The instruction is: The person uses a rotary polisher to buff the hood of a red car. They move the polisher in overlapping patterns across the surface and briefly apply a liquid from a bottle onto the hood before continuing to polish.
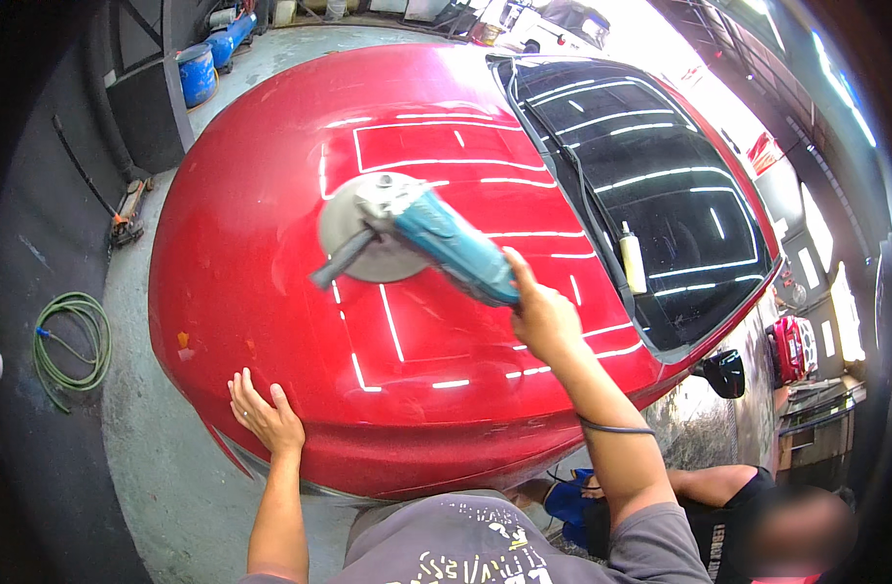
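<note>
A teal car polisher (451, 241) with a silver head lies over the shiny red hood (234, 263). Its round pale pad (337, 222) is slightly blurred and appears to rest on the paint. My right hand (546, 316) is wrapped around the rear end of the polisher's body. The dark side handle (343, 259) sticks out toward the lower left, with no hand on it. Fingers apart, my left hand (268, 417) lies on the near left edge of the hood. A dark cord-like loop (616, 427) crosses my right forearm.
A pale bottle (632, 258) stands by the base of the dark windshield (650, 127). Another person (718, 516) is close at my lower right. A coiled green hose (73, 341), a floor jack (129, 214) and a blue drum (197, 76) are along the left wall.
</note>
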Demonstrator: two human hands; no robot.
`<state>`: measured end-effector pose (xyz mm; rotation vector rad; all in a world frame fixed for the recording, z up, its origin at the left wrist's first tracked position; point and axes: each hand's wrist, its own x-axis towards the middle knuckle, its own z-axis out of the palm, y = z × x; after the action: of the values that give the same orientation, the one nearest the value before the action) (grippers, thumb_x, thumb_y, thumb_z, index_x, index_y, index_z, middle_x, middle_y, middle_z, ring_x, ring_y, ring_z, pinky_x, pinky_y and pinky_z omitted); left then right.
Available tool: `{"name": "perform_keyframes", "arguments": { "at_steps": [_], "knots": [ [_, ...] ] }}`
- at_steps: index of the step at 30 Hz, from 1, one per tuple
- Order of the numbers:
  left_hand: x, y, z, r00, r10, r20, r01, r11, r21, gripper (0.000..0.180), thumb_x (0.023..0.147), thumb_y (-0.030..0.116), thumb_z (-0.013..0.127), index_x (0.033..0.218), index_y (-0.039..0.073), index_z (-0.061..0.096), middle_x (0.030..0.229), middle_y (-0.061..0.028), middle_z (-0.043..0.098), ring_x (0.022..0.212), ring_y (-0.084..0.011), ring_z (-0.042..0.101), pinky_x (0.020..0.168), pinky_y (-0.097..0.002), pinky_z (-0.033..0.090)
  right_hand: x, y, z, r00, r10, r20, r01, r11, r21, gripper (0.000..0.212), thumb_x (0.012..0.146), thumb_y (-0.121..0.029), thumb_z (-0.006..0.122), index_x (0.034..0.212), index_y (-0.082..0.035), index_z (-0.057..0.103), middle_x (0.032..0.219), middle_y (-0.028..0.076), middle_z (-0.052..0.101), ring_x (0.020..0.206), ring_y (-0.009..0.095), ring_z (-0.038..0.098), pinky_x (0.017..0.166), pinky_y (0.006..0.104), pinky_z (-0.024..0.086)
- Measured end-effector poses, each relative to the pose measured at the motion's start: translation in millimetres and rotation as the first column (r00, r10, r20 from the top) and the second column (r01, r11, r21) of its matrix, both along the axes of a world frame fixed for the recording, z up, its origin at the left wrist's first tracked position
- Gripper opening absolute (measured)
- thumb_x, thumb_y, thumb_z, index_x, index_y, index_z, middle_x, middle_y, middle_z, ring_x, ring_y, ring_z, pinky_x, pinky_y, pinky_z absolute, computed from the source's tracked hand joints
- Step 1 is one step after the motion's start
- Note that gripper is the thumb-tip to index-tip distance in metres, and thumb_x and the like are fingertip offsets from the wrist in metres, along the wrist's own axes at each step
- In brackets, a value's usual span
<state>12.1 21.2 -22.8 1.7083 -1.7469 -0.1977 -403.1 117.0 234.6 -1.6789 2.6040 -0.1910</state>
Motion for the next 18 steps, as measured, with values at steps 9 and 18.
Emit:
{"name": "perform_keyframes", "arguments": {
  "at_steps": [9,18],
  "knots": [
    [1,1,-1,1.0,0.008,0.025,-0.007,0.999,-0.034,0.067,0.113,0.047,0.047,0.165,0.006,0.042,0.17,-0.0229,0.041,0.163,-0.0412,0.03,0.131,-0.0618,0.019,-94,132,1,0.926,-0.366,0.091,0.375,0.921,-0.108,0.103,0.086,0.004,0.071,0.171,-0.029,0.023,0.13,0.036,0.071,0.12,0.054,0.069,0.1,0.0594,0.058],
    [1,3,4,1.0,0.011,-0.007,-0.011,0.999,-0.037,0.066,0.114,0.047,0.046,0.164,0.004,0.043,0.169,-0.0233,0.043,0.162,-0.0418,0.032,0.131,-0.0609,0.02,-13,88,2,0.957,-0.277,0.083,0.276,0.961,0.023,0.104,0.088,0.002,0.071,0.172,-0.034,0.021,0.114,0.03,0.076,0.105,0.054,0.074,0.087,0.0645,0.059]
  ]
}}
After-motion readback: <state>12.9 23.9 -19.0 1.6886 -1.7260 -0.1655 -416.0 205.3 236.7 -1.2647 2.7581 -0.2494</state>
